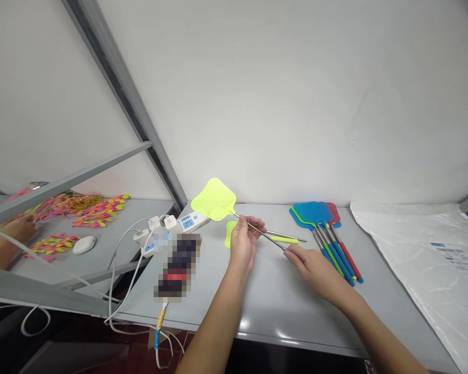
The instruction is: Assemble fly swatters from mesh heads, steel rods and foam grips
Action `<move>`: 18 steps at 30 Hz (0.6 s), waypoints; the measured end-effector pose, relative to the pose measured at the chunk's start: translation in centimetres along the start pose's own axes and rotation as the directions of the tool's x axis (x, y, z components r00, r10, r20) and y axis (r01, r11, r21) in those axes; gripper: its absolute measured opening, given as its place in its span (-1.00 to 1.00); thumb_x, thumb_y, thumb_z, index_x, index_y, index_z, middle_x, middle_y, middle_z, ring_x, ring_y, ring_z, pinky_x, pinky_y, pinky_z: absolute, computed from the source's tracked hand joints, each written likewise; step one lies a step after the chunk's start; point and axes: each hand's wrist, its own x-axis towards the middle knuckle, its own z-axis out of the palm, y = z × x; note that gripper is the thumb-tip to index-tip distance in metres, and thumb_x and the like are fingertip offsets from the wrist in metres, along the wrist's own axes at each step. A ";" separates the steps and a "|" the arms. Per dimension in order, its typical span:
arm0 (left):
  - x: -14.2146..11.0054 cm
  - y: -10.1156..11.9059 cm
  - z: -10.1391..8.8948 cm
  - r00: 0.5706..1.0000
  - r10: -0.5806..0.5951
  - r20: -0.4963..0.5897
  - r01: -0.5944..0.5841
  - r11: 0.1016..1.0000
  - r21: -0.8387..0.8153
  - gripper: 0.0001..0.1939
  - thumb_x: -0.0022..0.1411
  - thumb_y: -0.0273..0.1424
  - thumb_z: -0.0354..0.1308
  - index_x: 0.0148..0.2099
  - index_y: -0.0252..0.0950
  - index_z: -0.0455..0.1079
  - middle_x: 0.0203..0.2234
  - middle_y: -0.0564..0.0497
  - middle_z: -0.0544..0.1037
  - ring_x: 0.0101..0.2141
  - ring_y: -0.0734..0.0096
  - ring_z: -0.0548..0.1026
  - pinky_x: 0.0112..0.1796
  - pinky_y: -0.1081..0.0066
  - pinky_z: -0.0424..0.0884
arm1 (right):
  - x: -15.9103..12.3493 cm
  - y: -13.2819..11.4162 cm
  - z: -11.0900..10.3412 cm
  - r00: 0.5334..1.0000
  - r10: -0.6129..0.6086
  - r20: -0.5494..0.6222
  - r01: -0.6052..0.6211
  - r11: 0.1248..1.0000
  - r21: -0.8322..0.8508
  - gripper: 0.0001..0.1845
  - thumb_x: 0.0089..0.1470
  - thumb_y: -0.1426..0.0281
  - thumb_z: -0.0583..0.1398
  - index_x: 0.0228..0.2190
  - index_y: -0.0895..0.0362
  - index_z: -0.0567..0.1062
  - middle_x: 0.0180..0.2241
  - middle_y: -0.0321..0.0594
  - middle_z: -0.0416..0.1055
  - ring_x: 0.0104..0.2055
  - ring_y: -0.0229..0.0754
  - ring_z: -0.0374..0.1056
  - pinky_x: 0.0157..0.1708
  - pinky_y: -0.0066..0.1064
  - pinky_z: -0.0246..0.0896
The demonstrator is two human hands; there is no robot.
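Observation:
A yellow fly swatter [213, 201] with a perforated head and a thin metal rod is held above the table, slanting down to the right. My left hand [245, 240] closes on the rod just below the head. Around the lower end of the rod, my right hand [312, 267] is wrapped, hiding the grip. Under and behind my left hand, part of another yellow-green swatter head [229, 235] lies on the table. A yellow handle [284, 239] and a metal rod [283, 235] rest beside it, partly hidden by my hand.
Several blue, green and red fly swatters [314, 214] are piled at right, near a white plastic bag [421, 244]. To the left lie a pixelated phone-like object [179, 267], a power strip [193, 222] and cables. Beyond the metal frame [132, 98], another person's hand [19, 228] touches colourful strings.

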 end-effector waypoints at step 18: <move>0.3 0.8 2.4 0.986 0.109 -0.125 -0.112 0.993 -0.019 -0.65 0.27 -0.10 0.05 -0.35 -0.30 0.30 -0.57 0.07 0.41 -0.53 0.46 0.44 -0.25 0.24 0.44 | -1.2 1.7 -1.2 1.000 0.006 0.014 -0.005 0.998 -0.056 -0.62 0.29 0.13 -0.15 -0.41 0.03 0.26 -0.51 -0.32 0.37 -0.48 -0.17 0.29 -0.49 -0.41 -0.04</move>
